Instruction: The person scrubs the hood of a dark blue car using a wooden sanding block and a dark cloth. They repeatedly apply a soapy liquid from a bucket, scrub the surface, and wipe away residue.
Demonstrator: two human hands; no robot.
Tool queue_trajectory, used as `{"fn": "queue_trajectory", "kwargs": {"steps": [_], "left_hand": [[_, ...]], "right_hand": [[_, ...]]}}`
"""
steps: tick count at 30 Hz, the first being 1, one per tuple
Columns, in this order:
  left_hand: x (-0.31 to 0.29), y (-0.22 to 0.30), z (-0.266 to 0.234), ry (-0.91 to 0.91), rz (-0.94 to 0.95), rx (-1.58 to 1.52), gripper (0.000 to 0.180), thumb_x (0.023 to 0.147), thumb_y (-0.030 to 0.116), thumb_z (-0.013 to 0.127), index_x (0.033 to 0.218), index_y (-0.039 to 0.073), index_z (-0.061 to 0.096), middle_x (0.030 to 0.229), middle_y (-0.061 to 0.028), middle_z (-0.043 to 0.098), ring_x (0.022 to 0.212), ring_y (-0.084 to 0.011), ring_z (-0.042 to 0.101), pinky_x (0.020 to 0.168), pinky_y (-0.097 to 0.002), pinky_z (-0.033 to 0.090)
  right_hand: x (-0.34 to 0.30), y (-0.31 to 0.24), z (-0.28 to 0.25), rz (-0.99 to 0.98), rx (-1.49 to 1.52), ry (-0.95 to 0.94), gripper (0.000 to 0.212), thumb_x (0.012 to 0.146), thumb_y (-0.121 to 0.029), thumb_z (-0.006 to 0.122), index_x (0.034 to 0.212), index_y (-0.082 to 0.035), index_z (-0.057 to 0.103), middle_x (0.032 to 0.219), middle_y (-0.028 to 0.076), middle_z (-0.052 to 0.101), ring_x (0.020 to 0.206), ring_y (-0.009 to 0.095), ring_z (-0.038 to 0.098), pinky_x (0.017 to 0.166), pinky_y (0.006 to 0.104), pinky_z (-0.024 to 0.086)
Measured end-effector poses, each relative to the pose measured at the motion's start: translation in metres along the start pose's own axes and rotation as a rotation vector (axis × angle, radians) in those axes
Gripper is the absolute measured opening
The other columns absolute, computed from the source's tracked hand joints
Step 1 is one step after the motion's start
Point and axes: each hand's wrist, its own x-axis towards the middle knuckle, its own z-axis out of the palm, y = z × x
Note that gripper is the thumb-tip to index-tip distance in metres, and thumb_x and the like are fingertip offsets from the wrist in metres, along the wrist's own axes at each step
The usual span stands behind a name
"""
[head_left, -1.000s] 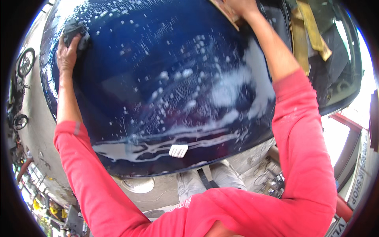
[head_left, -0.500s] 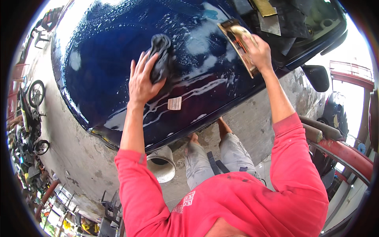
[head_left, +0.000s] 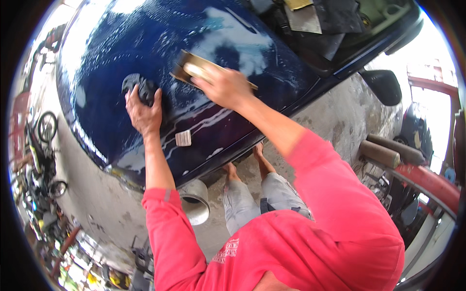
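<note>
In front of me is the dark blue car hood (head_left: 104,114), wet and streaked with whitish suds. My left hand (head_left: 145,116) is closed around a bunched dark, wet cloth (head_left: 145,92) pressed on the hood. To its right, my right hand (head_left: 225,88) grips the handle of a long hand sanding board (head_left: 198,65), tilted slantwise over the hood and smeared by motion. Its underside is hidden. A small pale, ribbed block (head_left: 183,138) lies on the hood near its side edge, below the two hands.
Below the hood edge, a whitish bucket (head_left: 206,206) stands on the concrete floor beside my legs. Thin sheets (head_left: 305,20) lie by the windshield, and a black side mirror (head_left: 382,87) juts out right. Motorbikes (head_left: 47,128) line the left; a red beam (head_left: 429,182) runs at right.
My right hand has swept the sanding board left across the hood, toward my left hand. My left hand has shifted left and nearer with the cloth. The view has moved slightly.
</note>
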Motion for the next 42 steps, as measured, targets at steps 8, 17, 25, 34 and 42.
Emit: {"fn": "queue_trajectory", "kwargs": {"steps": [8,17,25,34,42], "left_hand": [[0.002,0.01,0.005,0.097,-0.115,-0.031,0.069,0.088,0.047,0.086,0.143,0.012,0.064,0.146,-0.0202,0.066,0.145,-0.0411,0.056,0.121,-0.0512,0.045],[-0.012,-0.065,-0.033,0.042,-0.031,-0.011,0.061,0.09,0.027,0.085,0.144,0.009,0.065,0.143,-0.0176,0.069,0.138,-0.0374,0.062,0.117,-0.0475,0.048],[-0.045,-0.155,-0.033,0.172,-0.295,0.023,0.064,0.094,0.038,0.081,0.147,0.01,0.06,0.141,-0.0222,0.065,0.134,-0.0433,0.061,0.114,-0.0514,0.049],[-0.053,-0.155,-0.052,0.128,-0.308,-0.08,0.066,0.09,0.028,0.083,0.148,0.009,0.06,0.15,-0.0207,0.062,0.146,-0.0405,0.054,0.123,-0.0497,0.042],[-0.058,-0.155,-0.043,0.232,-0.29,-0.112,0.065,0.089,0.029,0.084,0.148,0.01,0.062,0.147,-0.0193,0.066,0.145,-0.0417,0.056,0.122,-0.0506,0.043]], "right_hand": [[0.061,0.089,-0.018,-0.153,-0.036,0.295,0.036,0.104,-0.044,0.07,0.105,-0.009,0.077,0.081,0.021,0.078,0.073,0.041,0.078,0.062,0.0495,0.061],[-0.036,0.072,-0.015,-0.282,-0.035,0.026,0.035,0.105,-0.045,0.071,0.109,-0.011,0.076,0.082,0.016,0.076,0.067,0.035,0.076,0.059,0.0458,0.061],[0.107,0.026,0.057,-0.408,-0.201,0.104,0.047,0.108,-0.048,0.057,0.103,-0.005,0.077,0.096,0.021,0.079,0.08,0.041,0.077,0.071,0.0548,0.062],[-0.056,0.099,-0.053,-0.029,-0.042,0.114,0.031,0.107,-0.031,0.072,0.107,0.0,0.077,0.1,0.016,0.083,0.084,0.03,0.082,0.07,0.0409,0.063],[0.189,0.035,0.023,-0.341,-0.417,0.187,0.025,0.106,-0.034,0.064,0.103,-0.011,0.074,0.088,0.017,0.072,0.078,0.039,0.073,0.065,0.0525,0.057]]}}
